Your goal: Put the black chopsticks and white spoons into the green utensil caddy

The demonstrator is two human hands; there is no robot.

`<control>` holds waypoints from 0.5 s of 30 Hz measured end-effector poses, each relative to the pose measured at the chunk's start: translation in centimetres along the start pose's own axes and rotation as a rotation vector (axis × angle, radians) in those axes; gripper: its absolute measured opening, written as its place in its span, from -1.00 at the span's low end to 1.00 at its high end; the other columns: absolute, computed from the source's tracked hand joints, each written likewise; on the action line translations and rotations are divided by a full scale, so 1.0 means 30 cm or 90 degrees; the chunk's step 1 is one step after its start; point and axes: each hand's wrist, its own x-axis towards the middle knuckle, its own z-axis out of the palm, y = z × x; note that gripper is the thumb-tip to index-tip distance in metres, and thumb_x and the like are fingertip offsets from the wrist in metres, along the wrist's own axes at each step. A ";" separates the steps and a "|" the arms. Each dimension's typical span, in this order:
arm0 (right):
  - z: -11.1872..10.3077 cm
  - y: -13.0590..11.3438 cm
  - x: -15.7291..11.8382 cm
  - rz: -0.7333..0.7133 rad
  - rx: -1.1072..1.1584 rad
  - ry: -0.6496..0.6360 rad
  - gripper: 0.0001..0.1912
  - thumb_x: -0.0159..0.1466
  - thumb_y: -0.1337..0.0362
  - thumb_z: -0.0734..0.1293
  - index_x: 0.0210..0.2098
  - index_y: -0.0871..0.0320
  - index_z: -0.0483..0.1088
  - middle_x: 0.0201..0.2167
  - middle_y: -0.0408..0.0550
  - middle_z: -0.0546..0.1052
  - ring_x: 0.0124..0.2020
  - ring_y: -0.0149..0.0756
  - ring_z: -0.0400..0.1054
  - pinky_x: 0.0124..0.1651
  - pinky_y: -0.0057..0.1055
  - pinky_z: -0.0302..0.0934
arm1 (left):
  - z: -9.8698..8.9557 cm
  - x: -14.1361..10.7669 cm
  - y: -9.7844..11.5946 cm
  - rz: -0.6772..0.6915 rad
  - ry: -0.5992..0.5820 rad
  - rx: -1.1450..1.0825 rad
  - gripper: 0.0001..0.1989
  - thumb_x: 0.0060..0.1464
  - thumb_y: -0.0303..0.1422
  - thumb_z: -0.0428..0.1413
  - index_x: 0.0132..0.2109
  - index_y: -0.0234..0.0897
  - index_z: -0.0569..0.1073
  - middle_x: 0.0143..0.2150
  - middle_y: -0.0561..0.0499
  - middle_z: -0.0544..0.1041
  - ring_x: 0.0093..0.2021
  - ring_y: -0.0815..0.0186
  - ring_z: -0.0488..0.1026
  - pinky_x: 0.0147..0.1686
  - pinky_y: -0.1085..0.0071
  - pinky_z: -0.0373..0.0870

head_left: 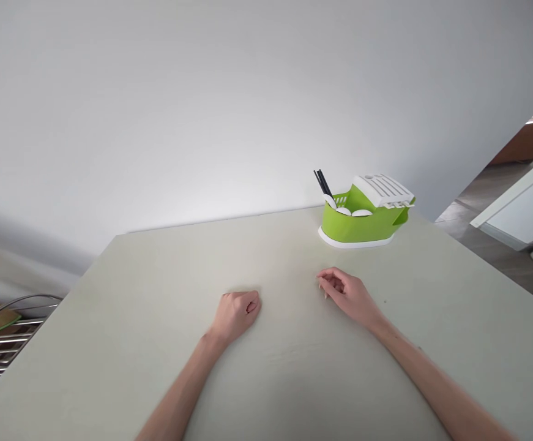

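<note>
Head view: on the tabletop (165, 282), my left hand (237, 312) is curled in a fist. My right hand (343, 294) curls loosely, with space inside. Past it, near the wall (229, 122), sits a green basket (355, 229) with black sticks (324, 183) and small white things (361, 213).

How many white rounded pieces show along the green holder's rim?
3: the left piece beside the black sticks, the middle piece, and the right piece nearest the slotted top. More may be hidden inside the holder.
</note>
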 end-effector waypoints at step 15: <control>-0.196 0.116 0.089 -0.070 -0.135 0.464 -0.23 0.24 0.17 0.35 0.39 0.11 0.08 0.38 0.36 0.10 -0.19 -0.18 0.52 -0.19 -0.21 0.45 | -0.004 0.005 0.020 -0.014 -0.011 0.011 -0.73 0.05 -0.53 -0.07 -0.43 -0.19 -0.05 -0.54 0.17 -0.08 -0.44 0.33 -0.24 -0.45 0.36 -0.17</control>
